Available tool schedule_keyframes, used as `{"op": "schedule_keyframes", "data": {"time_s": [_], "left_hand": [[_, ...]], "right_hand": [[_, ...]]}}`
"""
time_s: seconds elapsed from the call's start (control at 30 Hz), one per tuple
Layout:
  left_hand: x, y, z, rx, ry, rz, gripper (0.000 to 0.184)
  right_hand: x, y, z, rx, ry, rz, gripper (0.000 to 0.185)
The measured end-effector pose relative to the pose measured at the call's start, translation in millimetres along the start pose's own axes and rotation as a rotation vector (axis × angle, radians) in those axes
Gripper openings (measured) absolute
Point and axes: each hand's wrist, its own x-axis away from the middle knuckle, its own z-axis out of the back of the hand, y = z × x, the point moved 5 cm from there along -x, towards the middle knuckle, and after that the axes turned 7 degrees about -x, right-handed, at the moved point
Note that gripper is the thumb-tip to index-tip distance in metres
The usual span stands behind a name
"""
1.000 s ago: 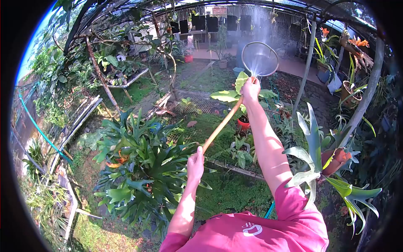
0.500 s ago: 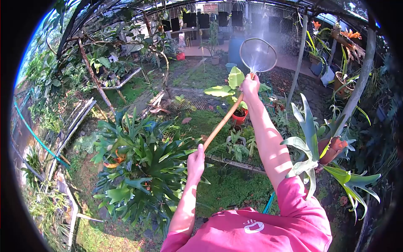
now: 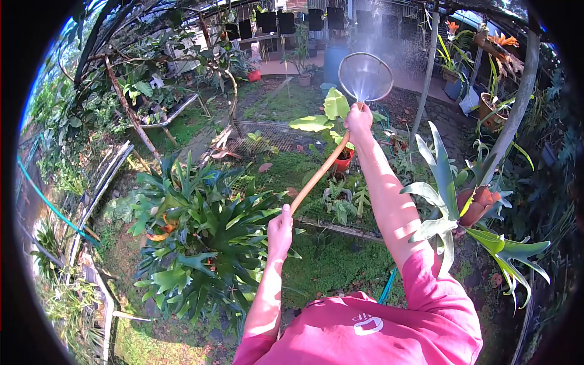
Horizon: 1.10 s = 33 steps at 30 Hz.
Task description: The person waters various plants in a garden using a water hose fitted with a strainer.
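Mossy ground (image 3: pixel 328 271), open between two ferns, timber edge (image 3: pixel 340 229) across it.
Left fern (image 3: pixel 207 243) stands close beside the left grip (image 3: pixel 280 234); right fern (image 3: pixel 442 173) and pole (image 3: pixel 516 112) obstruct the right side. Hose (image 3: pixel 322 170) slants upward between both grips: left closed around its lower length, right grip (image 3: pixel 359 118) around its upper end. Water sprays there, at the hoop (image 3: pixel 392 77). Red pot (image 3: pixel 344 164) sits near the hose.

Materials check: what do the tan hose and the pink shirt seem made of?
Hose: probably rubber or flexible plastic, smooth with a low sheen; it bends in a gentle curve. Shirt: apparently soft fabric, matte; it drapes in loose folds.
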Motion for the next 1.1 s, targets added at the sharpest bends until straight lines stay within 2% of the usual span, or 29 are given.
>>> {"op": "schedule_keyframes", "data": {"time_s": [0.17, 0.4, 0.7, 1.1], "left_hand": [[6.6, 4.1, 9.4, -0.058, 0.050, 0.051, 0.063], [15.2, 12.2, 37.6, -0.067, 0.138, -0.006, 0.062], [38.9, 4.7, 84.5, -0.048, 0.306, 0.015, 0.060], [76.9, 18.7, 94.0, -0.082, 0.437, -0.008, 0.058]], "right_hand": [[2.1, 9.0, -15.0, -0.017, -0.022, -0.046, 0.018], [14.9, 19.1, -90.1, -0.051, -0.289, -0.109, 0.011], [70.8, 33.9, -174.5, -0.072, -0.480, -0.200, 0.012], [102.9, 34.1, -211.3, -0.174, -0.648, -0.226, 0.015]]}}
